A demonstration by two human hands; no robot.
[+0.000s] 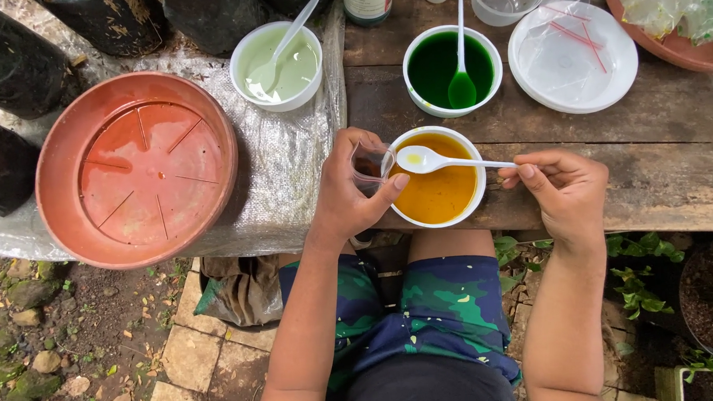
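Small clear plastic cup (368, 165): transparent, tilted, mouth toward the bowl, gripped in left hand (348, 189) at the bowl's left rim. Contents not discernible.

White plastic spoon (424, 160): held level by the handle end in right hand (562, 190), bowl end over the orange liquid, close beside the cup mouth; small yellow-orange residue in the scoop.

White round bowl (475, 201): upright at near edge of wooden tabletop (658, 131), holding opaque orange-yellow liquid, surface smooth.
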